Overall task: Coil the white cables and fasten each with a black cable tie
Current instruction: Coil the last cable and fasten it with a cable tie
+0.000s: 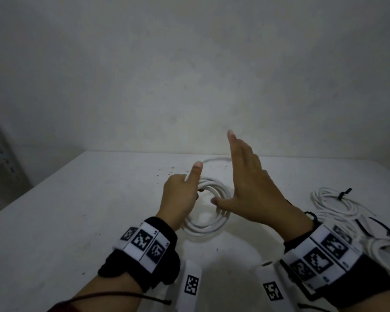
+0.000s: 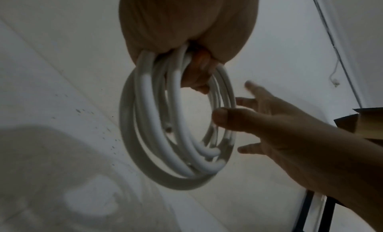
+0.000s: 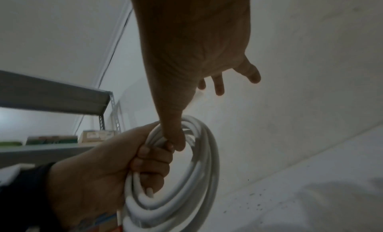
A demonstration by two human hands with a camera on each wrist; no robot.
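Observation:
A coil of white cable (image 1: pixel 204 227) hangs just above the white table (image 1: pixel 77 210) at its middle. My left hand (image 1: pixel 180 197) grips the coil's far side, fingers curled through the loops (image 2: pixel 196 75) and thumb raised. My right hand (image 1: pixel 245 174) stands beside it with straight, spread fingers, and its thumb (image 3: pixel 176 137) touches the coil (image 3: pixel 196 186) next to the left hand's fingers (image 3: pixel 153 162). A loose stretch of the same cable (image 1: pixel 214 159) trails toward the wall. No black tie shows on this coil (image 2: pixel 145 153).
At the right edge lie tied white coils (image 1: pixel 331 204), one with a black cable tie (image 1: pixel 345 192), and more coils (image 1: pixel 383 248) nearer me. A thin dark strip (image 1: pixel 144 298) lies by my left forearm. A grey metal rack (image 3: pixel 62 94) stands left; a wall backs the table.

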